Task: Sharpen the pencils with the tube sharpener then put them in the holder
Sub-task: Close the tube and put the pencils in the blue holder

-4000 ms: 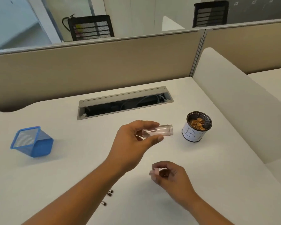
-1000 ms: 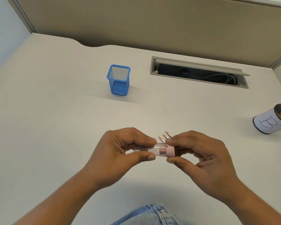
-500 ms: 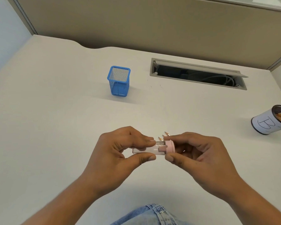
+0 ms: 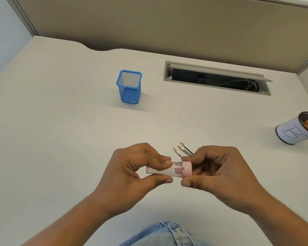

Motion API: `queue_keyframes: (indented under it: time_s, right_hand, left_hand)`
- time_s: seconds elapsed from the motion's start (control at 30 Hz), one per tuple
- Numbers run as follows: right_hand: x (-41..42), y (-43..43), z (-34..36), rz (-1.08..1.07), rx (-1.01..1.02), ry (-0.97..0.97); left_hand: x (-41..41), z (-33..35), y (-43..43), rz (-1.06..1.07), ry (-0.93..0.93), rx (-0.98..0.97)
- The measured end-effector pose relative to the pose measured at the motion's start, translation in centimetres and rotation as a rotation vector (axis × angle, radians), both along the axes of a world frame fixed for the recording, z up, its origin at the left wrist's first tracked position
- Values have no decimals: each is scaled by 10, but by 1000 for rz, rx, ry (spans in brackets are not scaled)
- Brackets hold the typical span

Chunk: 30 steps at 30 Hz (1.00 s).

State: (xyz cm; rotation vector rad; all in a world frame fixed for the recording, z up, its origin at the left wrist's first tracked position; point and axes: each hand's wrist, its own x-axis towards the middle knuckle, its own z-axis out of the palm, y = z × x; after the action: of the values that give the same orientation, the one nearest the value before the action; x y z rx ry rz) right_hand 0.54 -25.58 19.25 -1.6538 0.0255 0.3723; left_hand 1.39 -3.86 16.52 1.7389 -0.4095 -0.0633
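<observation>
Lower centre: we see tube sharpener (image 4: 164, 170) held level between both hands. Left hand (image 4: 132, 174) pinches clear barrel, fingers above, thumb below; right hand (image 4: 220, 174) grips pink cap (image 4: 187, 168) at barrel's right end. Three pencils (image 4: 184, 149) show tips just above right hand. Blue mesh holder (image 4: 129, 87) upright, well apart, upper centre-left. Labelled cup (image 4: 292, 132) at right edge.

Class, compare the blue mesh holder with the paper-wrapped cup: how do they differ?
The blue mesh holder is square and bare; the paper-wrapped cup is round, its white wrap marked B. The holder looks empty; the cup holds brownish scraps. The holder stands left of the cup. Both are open-topped.
</observation>
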Motion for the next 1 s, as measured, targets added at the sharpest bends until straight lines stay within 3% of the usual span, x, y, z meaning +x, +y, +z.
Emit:
queue_keyframes:
  time_s: [0.17,0.33,0.47,0.67,0.8,0.9,1.0]
  right_hand:
    - [10,-3,-12,-1,-109,-15]
    - [23,-6,-39,-78,-240,-86]
    - [31,-9,-66,-22,-355,-102]
    - [49,-30,-105,19,-480,9]
    - [54,-44,-127,-119,-690,-31]
    - [54,-49,-138,-87,-867,-70]
    - [53,-50,-142,-63,-918,-57]
  left_hand:
    - [13,-8,-8,9,-109,189]
    - [28,-28,-19,22,-112,457]
    - [38,-48,-23,-19,-112,645]
    - [52,-86,-29,-20,-38,790]
    - [52,-108,-30,-16,23,837]
    - [52,-117,-32,-17,33,845]
    - [55,-123,-36,-16,19,848]
